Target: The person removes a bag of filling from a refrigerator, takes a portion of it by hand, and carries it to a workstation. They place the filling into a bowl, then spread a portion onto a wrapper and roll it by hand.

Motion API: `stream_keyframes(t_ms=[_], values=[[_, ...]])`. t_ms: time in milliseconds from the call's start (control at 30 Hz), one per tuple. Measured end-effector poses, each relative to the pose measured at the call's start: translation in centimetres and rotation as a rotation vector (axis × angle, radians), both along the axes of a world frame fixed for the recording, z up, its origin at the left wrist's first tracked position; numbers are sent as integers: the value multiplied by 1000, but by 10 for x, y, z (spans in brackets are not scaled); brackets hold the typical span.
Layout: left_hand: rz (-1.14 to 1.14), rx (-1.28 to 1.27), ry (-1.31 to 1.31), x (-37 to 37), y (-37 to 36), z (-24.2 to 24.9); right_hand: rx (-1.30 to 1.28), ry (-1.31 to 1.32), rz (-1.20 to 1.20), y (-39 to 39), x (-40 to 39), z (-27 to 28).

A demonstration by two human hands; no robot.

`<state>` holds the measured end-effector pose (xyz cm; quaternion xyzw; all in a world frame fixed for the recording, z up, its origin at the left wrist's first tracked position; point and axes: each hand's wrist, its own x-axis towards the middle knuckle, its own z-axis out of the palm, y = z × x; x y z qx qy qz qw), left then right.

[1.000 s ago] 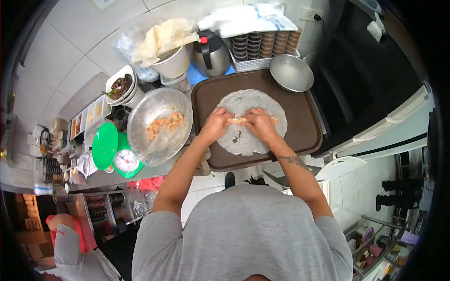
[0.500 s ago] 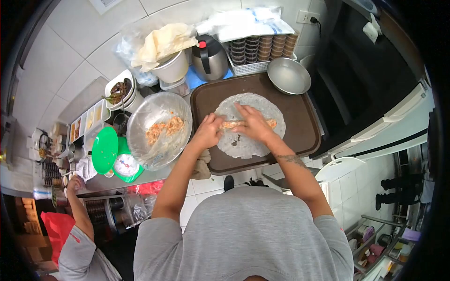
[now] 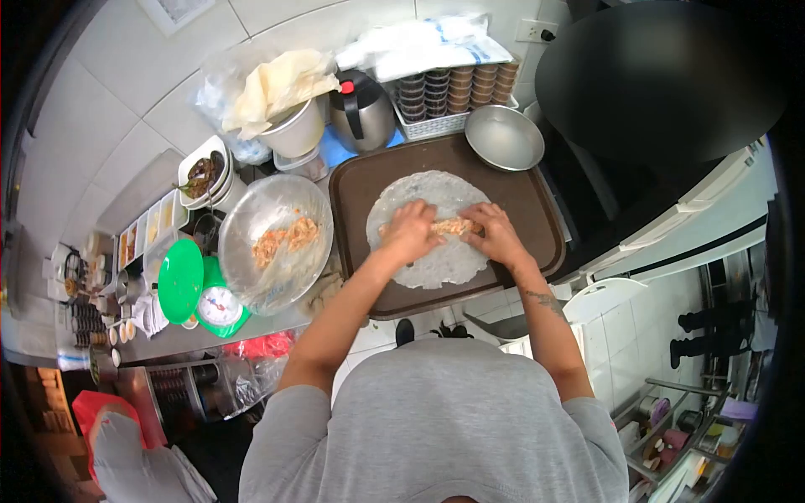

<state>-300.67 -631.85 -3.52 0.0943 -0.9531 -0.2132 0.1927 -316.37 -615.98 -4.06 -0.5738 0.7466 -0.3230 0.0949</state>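
Note:
A round, thin, whitish wrapper sheet (image 3: 428,270) lies flat on the brown tray (image 3: 356,180). Across its middle runs a line of orange-pink filling (image 3: 451,226). My left hand (image 3: 411,232) covers the left part of that line, its fingers spread over filling and sheet. On the right end rests my right hand (image 3: 495,232), its fingers apart and touching the filling. More of the same filling (image 3: 285,241) sits in the plastic-lined round bowl (image 3: 243,201) left of the tray.
A metal bowl (image 3: 505,138) overlaps the tray's back right corner. Behind stand a steel jug (image 3: 373,113) and stacked small cups (image 3: 459,88). A green scale (image 3: 220,307) is at the left. A co-worker (image 3: 134,453) is at lower left. A dark round blur (image 3: 658,80) covers the upper right.
My left hand has moved right onto the filling, and my right hand has shifted to its right end. The filling's middle is now uncovered. The co-worker's arm has left the counter. The view has shifted slightly.

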Motion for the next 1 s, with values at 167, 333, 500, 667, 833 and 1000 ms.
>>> stream_keyframes(t_ms=[167, 333, 500, 667, 833, 1000], values=[[-39, -45, -105, -21, 11, -22, -27, -52, -1, -1, -6, -7], [-58, -30, -13, -31, 20, -17, -62, -92, 2, 2, -13, -9], [-32, -24, 14, -8, 8, -10, 6, -117, 19, 5, -19, -4], [-9, -27, -7, 14, -11, -20, -118, 68, 44, -9, -4, -7], [21, 31, -39, 27, -25, -14, 57, -89, 56, -11, -3, -2], [42, 83, -100, 46, -33, 0, -77, -55, -7, -13, 10, 21]])
